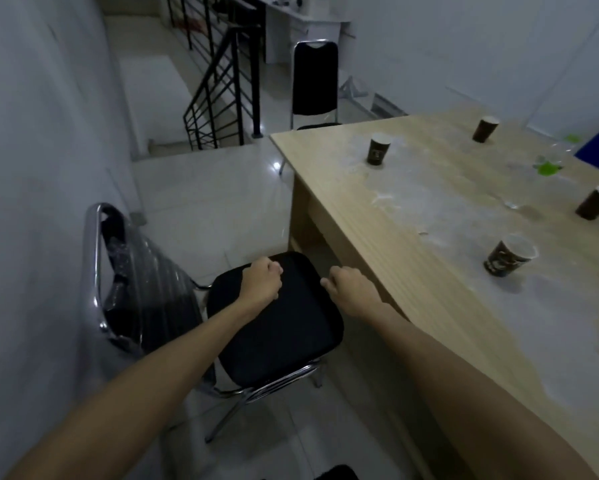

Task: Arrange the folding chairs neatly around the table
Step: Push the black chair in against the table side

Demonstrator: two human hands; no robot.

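Observation:
A folding chair with a black padded seat (277, 327) and a chrome frame stands beside the long side of the wooden table (429, 237). Its backrest (131, 278), wrapped in clear plastic, faces the left wall. My left hand (260, 282) is curled shut at the seat's far edge. My right hand (350, 291) is curled over the seat's edge nearest the table. A second black folding chair (314, 81) stands upright at the table's far end, its seat partly hidden behind the tabletop.
Several dark paper cups (379, 150) stand on the tabletop, along with a green item (547, 168). A black stair railing (222, 81) guards an open stairwell beyond the chair. The white wall (31, 168) is close on the left.

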